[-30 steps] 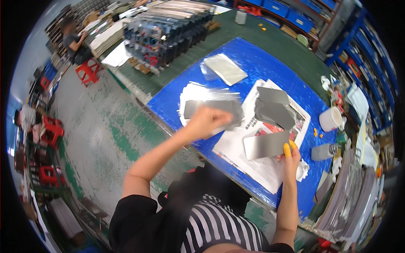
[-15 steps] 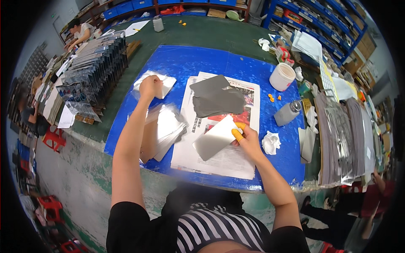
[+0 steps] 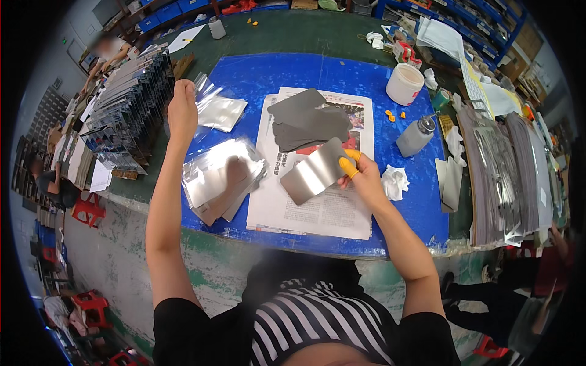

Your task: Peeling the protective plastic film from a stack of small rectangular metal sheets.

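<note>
My right hand (image 3: 365,178), with yellow finger cots on its thumb and a finger, grips a shiny rounded metal plate (image 3: 312,177) by its right end, tilted above the newspaper (image 3: 317,215). My left hand (image 3: 184,110) is closed on a clear plastic sleeve (image 3: 207,90), which hangs out to its right, partly hidden by the fingers. Just beside it lies a pile of clear sleeves (image 3: 226,114). Nearer me is a fanned stack of shiny plates, some in clear plastic (image 3: 210,178). Dark grey plates (image 3: 314,125) overlap on the newspaper.
On the blue mat (image 3: 274,67) at right are a white tub (image 3: 405,84), a pump bottle (image 3: 417,137), orange finger cots (image 3: 391,116) and crumpled tissue (image 3: 395,183). A rack of upright panels (image 3: 128,110) stands left; stacked sheets (image 3: 503,183) lie far right.
My left hand has drawn away to the left from the sleeve pile, lifting a clear sleeve. My right hand has raised and tilted the metal plate. The whole view has shifted slightly.
</note>
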